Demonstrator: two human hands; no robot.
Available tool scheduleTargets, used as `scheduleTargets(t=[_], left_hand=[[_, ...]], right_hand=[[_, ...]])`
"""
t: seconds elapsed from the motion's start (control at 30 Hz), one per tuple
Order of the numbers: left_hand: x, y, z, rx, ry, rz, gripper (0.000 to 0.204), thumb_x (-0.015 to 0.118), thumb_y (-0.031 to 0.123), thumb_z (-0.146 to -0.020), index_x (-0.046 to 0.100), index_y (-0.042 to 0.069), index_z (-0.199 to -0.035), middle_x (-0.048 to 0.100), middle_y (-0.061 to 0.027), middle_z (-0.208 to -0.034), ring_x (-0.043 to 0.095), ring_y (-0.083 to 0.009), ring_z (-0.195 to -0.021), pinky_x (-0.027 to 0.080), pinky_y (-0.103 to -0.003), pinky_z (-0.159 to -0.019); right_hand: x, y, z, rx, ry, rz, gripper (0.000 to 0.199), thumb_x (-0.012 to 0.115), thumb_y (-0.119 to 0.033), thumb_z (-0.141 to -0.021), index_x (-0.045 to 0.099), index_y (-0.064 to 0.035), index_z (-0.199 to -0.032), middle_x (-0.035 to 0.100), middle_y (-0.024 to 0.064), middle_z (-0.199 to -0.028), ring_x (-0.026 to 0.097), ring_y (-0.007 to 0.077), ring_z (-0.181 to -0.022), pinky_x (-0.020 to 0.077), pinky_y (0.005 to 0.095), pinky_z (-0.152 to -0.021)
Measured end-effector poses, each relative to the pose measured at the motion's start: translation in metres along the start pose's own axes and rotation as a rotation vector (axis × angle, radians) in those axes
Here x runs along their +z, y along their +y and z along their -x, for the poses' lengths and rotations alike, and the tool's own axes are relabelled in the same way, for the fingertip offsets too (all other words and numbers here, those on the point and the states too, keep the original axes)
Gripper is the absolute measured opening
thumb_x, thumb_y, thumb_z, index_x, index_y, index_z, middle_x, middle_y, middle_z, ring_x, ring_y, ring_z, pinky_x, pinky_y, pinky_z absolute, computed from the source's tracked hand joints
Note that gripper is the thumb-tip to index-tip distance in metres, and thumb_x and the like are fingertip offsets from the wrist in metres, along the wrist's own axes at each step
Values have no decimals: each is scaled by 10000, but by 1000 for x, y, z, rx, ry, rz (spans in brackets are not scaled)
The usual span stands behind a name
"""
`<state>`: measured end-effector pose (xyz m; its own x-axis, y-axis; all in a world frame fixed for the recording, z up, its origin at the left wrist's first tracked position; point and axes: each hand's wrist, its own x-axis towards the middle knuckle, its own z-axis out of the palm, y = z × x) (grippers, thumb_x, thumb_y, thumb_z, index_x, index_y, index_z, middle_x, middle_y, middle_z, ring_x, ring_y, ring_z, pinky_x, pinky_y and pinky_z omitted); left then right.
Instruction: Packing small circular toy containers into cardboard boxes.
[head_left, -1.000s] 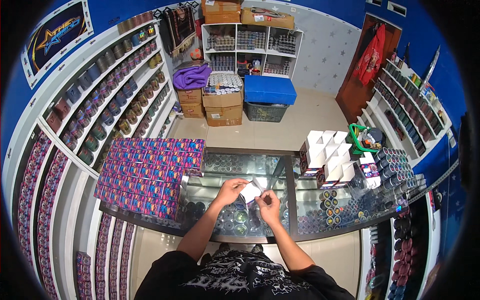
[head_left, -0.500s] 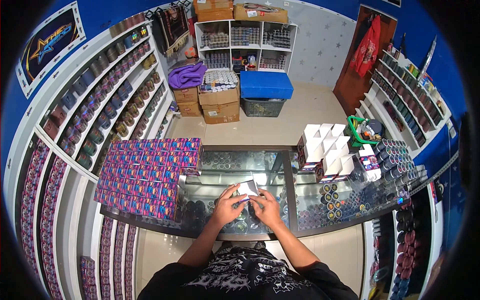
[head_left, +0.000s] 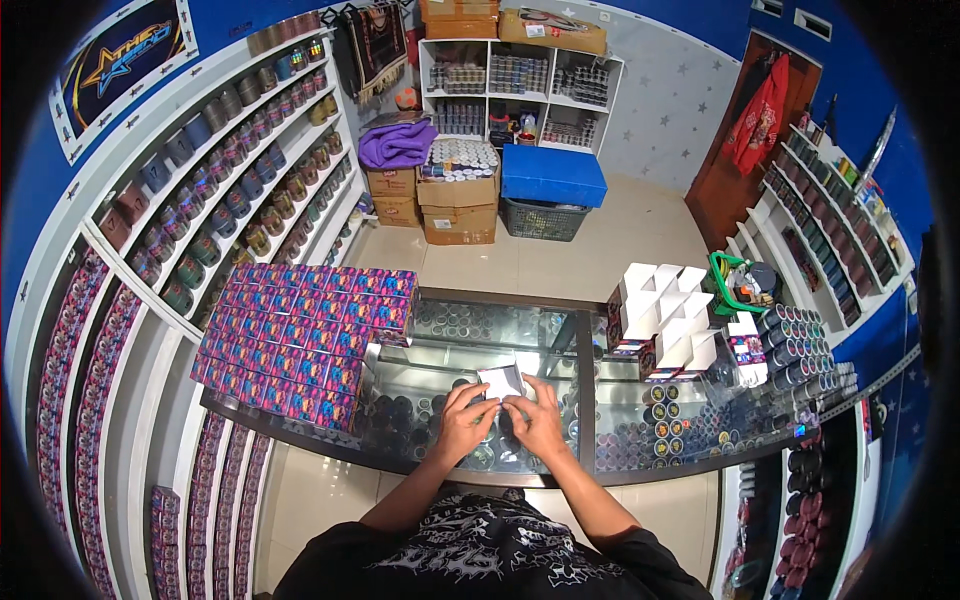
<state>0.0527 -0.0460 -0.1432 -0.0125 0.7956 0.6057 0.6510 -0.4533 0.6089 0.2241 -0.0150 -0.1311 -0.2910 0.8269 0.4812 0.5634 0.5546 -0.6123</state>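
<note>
Fingers of my left hand (head_left: 462, 422) and right hand (head_left: 538, 424) pinch a small white box (head_left: 501, 381) from both sides, wrists bent, just above the glass counter (head_left: 560, 340).

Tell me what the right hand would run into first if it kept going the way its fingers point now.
The right hand points up and left across the glass counter. It already touches the small white box, so that comes first. Beyond it lies bare glass, then the counter's far edge, though depth is hard to judge.
</note>
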Motion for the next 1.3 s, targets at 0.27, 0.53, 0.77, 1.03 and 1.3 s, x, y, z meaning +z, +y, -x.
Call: scheduleTargets(t=[0.27,0.53,0.77,1.03,1.3], left_hand=[[3,1,-2,-15,37,-48,158,758,76,-728,735,83,-883,657,-75,-1086,576,-283,-1039,461,-382,-901],[-8,-2,4,-45,33,-111,198,773,85,-714,730,103,-906,642,-47,-1110,566,-272,-1050,455,-388,-911],[-5,-6,8,-18,0,-172,197,774,90,-711,737,139,-898,639,-24,-1112,544,-266,-1089,435,-391,-940],[-12,11,-13,-43,-57,-124,168,758,104,-722,731,130,-885,635,-29,-1118,542,-257,-1106,418,-390,-934],[-6,4,-9,36,-96,-144,147,762,118,-721,729,123,-864,637,-28,-1086,552,-249,-1086,412,-389,-908]], right_hand=[[-4,0,-4,-10,-65,3,157,684,-123,-799,723,-105,-950,550,160,-1242,491,346,-1153,380,435,-990],[-12,4,-5,-73,-103,71,199,695,-125,-791,726,-122,-988,576,135,-1189,514,323,-1087,406,423,-938],[-11,10,-5,-90,-104,47,201,688,-128,-788,727,-139,-986,596,98,-1179,525,290,-1074,401,403,-920],[-24,10,-17,-130,-178,111,162,695,-135,-788,723,-119,-948,614,95,-1127,552,275,-1020,408,404,-870],[-26,15,-19,-186,-146,209,149,703,-155,-782,721,-118,-925,672,50,-950,621,235,-854,400,386,-829]])
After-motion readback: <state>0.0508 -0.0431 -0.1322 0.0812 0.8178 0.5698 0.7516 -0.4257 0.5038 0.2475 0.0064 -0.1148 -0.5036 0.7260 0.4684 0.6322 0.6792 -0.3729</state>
